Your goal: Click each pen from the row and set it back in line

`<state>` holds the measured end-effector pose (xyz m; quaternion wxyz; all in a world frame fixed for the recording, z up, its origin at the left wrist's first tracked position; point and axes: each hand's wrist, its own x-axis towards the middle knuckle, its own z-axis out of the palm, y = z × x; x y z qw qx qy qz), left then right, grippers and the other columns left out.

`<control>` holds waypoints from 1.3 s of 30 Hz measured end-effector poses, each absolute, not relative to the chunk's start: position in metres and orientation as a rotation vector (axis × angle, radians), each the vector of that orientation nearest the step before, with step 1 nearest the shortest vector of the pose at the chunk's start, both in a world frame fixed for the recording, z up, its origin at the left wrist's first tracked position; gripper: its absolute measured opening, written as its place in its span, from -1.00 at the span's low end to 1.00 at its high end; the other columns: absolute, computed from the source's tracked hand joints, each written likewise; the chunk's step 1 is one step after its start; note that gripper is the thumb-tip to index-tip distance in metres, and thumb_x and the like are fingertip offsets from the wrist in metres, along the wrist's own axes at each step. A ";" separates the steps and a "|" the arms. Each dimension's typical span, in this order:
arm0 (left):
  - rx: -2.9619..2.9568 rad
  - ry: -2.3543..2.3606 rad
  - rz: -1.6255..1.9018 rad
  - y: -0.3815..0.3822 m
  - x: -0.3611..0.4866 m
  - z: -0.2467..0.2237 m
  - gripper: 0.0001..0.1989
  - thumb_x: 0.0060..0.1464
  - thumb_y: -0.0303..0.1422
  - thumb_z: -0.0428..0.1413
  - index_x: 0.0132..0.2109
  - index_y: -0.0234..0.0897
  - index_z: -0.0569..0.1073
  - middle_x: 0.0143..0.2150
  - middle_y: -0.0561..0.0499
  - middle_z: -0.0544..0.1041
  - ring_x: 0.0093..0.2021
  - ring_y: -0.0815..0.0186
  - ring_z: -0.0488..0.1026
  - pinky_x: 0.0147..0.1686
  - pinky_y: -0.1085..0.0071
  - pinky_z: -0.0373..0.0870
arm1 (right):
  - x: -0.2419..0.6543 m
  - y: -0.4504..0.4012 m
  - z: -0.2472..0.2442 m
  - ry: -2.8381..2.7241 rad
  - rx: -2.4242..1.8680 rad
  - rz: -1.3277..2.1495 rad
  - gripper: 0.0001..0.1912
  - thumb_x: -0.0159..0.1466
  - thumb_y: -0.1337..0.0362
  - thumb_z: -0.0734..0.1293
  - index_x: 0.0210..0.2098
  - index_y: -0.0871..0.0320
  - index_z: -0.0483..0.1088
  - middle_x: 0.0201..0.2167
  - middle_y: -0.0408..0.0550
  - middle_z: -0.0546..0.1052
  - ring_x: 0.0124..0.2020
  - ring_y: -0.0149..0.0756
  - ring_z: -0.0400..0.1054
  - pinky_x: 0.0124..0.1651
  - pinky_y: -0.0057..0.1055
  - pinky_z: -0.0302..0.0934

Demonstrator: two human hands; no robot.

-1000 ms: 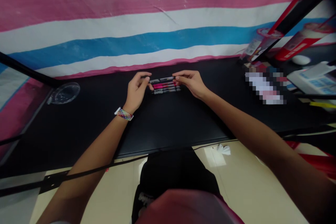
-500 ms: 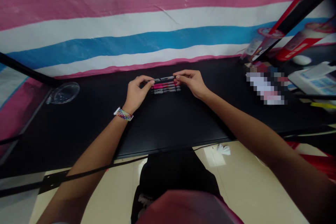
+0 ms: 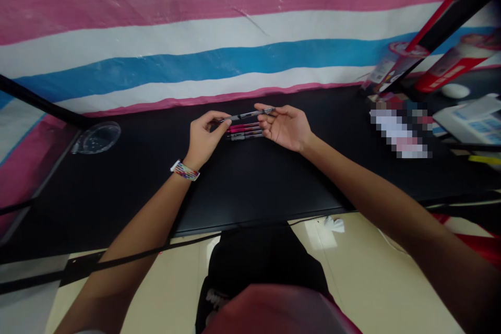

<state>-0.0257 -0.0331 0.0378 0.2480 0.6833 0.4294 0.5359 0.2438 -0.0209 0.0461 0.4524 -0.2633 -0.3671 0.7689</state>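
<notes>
My left hand (image 3: 207,133) pinches a grey-and-black pen (image 3: 250,115) by its left end, between thumb and fingertips. The pen is level, a little above the black desk. Its pointed right end reaches my right hand (image 3: 287,126), which is open with the palm turned up and fingers apart. I cannot tell whether those fingers touch the pen. Just below it several pens lie side by side on the desk, among them a pink pen (image 3: 242,128) and a grey pen (image 3: 240,136). My right fingers cover their right ends.
On the black desk (image 3: 250,182), a clear plastic lid (image 3: 99,137) lies at the left. At the right stand a cup with a red straw (image 3: 395,65), a red-labelled cup (image 3: 450,65), a white mouse (image 3: 455,91) and a box (image 3: 469,120). A striped sheet (image 3: 195,62) hangs behind.
My right hand has let go of the pen's right end and turned palm up with its fingers spread. That end now shows a pointed tip. My left hand keeps its pinch.
</notes>
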 end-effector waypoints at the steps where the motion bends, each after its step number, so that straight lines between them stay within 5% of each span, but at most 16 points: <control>1: 1.861 1.167 1.462 -0.033 -0.026 0.038 -0.72 0.27 -0.05 0.41 -0.07 -0.14 0.74 -0.10 -0.06 0.78 -0.12 0.20 0.68 -0.02 0.23 0.62 | 0.243 -0.020 0.045 -0.902 -0.660 1.890 -0.57 0.27 0.14 0.40 0.06 0.15 0.65 -0.21 0.03 0.67 -0.23 -0.20 0.50 -0.10 -0.27 0.50; 6: 1.870 1.156 1.457 -0.035 -0.025 0.040 -0.74 0.28 -0.08 0.41 -0.07 -0.14 0.74 -0.08 -0.07 0.78 -0.07 0.18 0.69 0.04 0.21 0.61 | 0.243 -0.019 0.042 -0.927 -0.654 1.844 -0.65 0.27 0.14 0.42 0.00 0.12 0.64 -0.31 -0.04 0.58 -0.31 -0.26 0.43 -0.19 -0.31 0.44; 13: 1.862 1.143 1.466 -0.036 -0.024 0.041 -0.81 0.28 -0.17 0.41 -0.08 -0.16 0.75 -0.09 -0.06 0.78 -0.08 0.19 0.69 0.03 0.21 0.60 | 0.242 -0.018 0.040 -0.984 -0.687 1.772 -0.61 0.26 0.12 0.41 0.03 0.12 0.63 -0.29 -0.01 0.60 -0.25 -0.22 0.48 -0.08 -0.23 0.49; 39: 1.852 1.177 1.439 -0.035 -0.022 0.039 -0.63 0.25 0.04 0.42 -0.08 -0.16 0.75 -0.10 -0.07 0.78 -0.11 0.16 0.69 0.01 0.22 0.61 | 0.237 -0.021 0.041 -0.936 -0.763 1.685 -0.58 0.27 0.05 0.42 0.04 0.11 0.63 -0.23 0.03 0.70 -0.18 -0.16 0.58 0.00 -0.23 0.57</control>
